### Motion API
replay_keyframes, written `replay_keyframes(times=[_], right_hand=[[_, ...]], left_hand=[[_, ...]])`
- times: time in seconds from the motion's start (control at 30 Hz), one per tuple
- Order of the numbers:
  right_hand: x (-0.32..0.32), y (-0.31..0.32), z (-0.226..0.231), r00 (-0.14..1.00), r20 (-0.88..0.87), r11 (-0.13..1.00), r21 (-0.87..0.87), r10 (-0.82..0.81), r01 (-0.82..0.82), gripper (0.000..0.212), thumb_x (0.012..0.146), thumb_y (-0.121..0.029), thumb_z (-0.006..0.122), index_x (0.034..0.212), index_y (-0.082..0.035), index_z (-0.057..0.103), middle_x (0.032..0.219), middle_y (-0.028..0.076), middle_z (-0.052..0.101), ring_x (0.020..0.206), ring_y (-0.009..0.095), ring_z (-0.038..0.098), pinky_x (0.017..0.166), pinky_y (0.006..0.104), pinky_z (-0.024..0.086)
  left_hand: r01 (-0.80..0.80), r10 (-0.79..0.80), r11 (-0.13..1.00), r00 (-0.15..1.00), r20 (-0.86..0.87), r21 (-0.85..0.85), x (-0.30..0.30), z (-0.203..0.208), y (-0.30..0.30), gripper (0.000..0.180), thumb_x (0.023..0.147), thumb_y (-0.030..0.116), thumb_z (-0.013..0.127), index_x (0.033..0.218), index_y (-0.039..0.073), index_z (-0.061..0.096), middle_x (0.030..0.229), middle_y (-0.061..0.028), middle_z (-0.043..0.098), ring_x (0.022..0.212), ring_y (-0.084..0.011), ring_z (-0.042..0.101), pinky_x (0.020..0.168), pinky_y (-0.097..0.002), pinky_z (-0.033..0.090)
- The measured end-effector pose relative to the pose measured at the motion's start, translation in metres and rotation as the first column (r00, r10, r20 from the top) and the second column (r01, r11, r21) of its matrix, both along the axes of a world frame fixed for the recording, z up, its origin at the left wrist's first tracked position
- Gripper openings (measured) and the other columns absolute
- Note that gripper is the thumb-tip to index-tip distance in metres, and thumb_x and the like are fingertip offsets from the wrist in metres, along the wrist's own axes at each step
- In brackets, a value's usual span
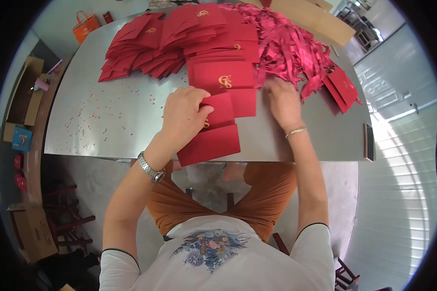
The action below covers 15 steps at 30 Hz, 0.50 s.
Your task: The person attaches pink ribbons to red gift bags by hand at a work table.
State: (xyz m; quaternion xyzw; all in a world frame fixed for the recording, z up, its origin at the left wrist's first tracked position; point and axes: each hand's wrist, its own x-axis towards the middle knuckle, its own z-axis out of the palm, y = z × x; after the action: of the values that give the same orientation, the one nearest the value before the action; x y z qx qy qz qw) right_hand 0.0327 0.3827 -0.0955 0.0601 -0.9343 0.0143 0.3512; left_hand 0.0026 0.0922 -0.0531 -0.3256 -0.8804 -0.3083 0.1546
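Note:
My left hand [182, 114] pinches a red paper envelope [213, 144] with an unfolded lower flap and a gold emblem, partly hidden by the fingers. That envelope hangs slightly over the table's near edge. Just beyond it, a column of overlapping red envelopes [245, 102] with gold emblems runs away from me. My right hand [282, 99] reaches to the near edge of a large heap of shiny red ribbons [291, 48]. Its fingers are blurred, so whether they grip a ribbon is unclear.
Fanned piles of red envelopes [141, 43] cover the far left of the metal table [82, 131], beside scattered red specks. Some red envelopes [342, 89] lie right of the ribbons. A phone [369, 141] rests at the right edge. An orange bag [86, 27] stands beyond the table.

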Motion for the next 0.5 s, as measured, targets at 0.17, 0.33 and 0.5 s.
replay_keyframes(times=[0.17, 0.33, 0.5], right_hand=[[-0.002, 0.008, 0.004, 0.96, 0.253, 0.987, -0.068, -0.123, 0.144, 0.011, 0.082, -0.018, 0.064, 0.084, -0.008, 0.066, 0.09, 0.009, 0.065, 0.094, 0.03, 0.06, 0.081, 0.0438, 0.047], [0.026, -0.03, 0.02, 0.982, 0.173, 0.824, -0.566, 0.07, 0.041, 0.014, 0.092, -0.016, 0.063, 0.09, -0.002, 0.062, 0.076, 0.012, 0.066, 0.066, 0.029, 0.063, 0.06, 0.0388, 0.049], [0.053, -0.113, 0.046, 0.954, -0.019, 0.622, -0.755, 0.299, -0.21, 0.008, 0.092, -0.009, 0.063, 0.095, -0.002, 0.062, 0.082, 0.012, 0.064, 0.072, 0.02, 0.062, 0.067, 0.0309, 0.05]], left_hand=[[-0.013, 0.015, 1.0, 0.942, 0.336, -0.008, -0.006, 0.014, -0.01, 0.026, 0.078, 0.017, 0.072, 0.098, 0.001, 0.065, 0.093, -0.0183, 0.068, 0.089, -0.0357, 0.064, 0.076, -0.0432, 0.05], [0.012, -0.055, 0.996, 0.859, 0.509, 0.088, -0.014, 0.016, -0.02, 0.029, 0.08, 0.016, 0.07, 0.104, 0.0, 0.065, 0.097, -0.0193, 0.068, 0.092, -0.0351, 0.065, 0.081, -0.0407, 0.05], [0.011, -0.064, 0.994, 0.859, 0.507, 0.105, -0.007, 0.021, -0.018, 0.031, 0.08, 0.017, 0.068, 0.106, -0.001, 0.065, 0.098, -0.0191, 0.069, 0.091, -0.0345, 0.065, 0.081, -0.0406, 0.05]])
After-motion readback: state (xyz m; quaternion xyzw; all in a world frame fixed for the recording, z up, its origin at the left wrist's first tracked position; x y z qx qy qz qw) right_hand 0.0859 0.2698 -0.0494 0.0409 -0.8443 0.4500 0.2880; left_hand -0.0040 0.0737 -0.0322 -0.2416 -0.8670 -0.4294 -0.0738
